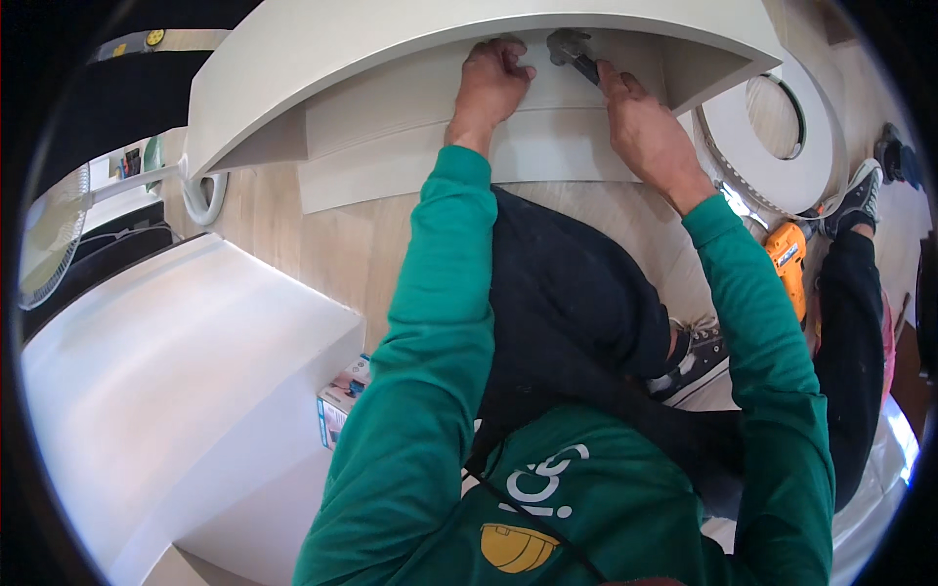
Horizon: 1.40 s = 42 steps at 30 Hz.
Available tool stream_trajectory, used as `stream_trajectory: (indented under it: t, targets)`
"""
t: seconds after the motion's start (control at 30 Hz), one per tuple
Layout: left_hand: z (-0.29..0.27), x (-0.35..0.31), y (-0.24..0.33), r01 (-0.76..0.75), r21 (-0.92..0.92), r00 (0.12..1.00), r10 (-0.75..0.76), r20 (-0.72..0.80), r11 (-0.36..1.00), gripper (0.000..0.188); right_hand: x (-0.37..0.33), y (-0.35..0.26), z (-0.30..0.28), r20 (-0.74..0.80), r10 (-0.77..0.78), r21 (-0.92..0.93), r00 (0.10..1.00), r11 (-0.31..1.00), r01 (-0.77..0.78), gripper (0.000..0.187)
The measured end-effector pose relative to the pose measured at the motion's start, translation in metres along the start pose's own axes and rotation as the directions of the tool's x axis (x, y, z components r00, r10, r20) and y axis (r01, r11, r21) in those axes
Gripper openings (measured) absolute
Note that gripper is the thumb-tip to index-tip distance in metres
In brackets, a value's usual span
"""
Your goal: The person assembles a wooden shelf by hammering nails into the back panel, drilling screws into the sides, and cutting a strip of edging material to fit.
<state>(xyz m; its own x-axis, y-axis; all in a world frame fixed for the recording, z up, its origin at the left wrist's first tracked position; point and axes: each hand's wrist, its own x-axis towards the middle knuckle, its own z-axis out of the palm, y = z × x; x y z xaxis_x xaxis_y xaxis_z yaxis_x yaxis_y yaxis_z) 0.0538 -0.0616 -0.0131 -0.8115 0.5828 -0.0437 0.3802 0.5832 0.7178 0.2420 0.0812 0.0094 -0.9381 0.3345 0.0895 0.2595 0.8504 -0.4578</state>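
Observation:
My right hand is wrapped round the handle of a claw hammer, whose dark metal head is up inside a curved off-white cabinet or shelf unit. Just left of the hammer head, my left hand is closed with its fingertips together against the inner panel. Whatever those fingers pinch is too small or too hidden to make out. The unit's curved front edge arches over both hands, and a pale board lies along its lower side.
A white ring-shaped piece lies on the wood floor at right, near an orange power tool. At left stand a large white box-like piece and a fan. A small printed carton sits beside my left arm.

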Motion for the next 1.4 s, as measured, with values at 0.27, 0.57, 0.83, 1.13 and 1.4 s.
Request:
stream_trajectory:
  t: [0.27,0.57,0.83,1.13,1.4]
  targets:
    - [0.002,-0.002,-0.004,-0.057,-0.021,0.998,0.056,-0.034,0.998,0.034,0.012,-0.005,-0.028,-0.026,-0.046,0.052,0.999,0.998,0.047,0.052]
    - [0.010,-0.007,0.009,-0.145,-0.036,0.988,0.143,-0.055,0.989,0.028,0.001,-0.001,-0.036,-0.032,-0.009,0.123,0.999,0.992,0.013,0.044]
    - [0.027,0.005,0.006,-0.469,0.079,0.880,0.473,-0.048,0.880,0.016,-0.044,0.009,-0.055,-0.056,0.029,0.186,0.998,0.982,-0.018,0.041]
    - [0.047,0.017,-0.030,-0.402,0.659,0.876,0.476,0.075,0.635,0.019,-0.073,0.015,-0.090,0.133,-0.109,0.094,0.985,0.991,0.097,0.053]
    - [0.060,0.008,-0.016,-0.395,0.718,0.888,0.438,0.139,0.573,0.023,-0.101,0.048,-0.069,0.269,0.010,0.408,0.963,0.904,-0.123,0.033]
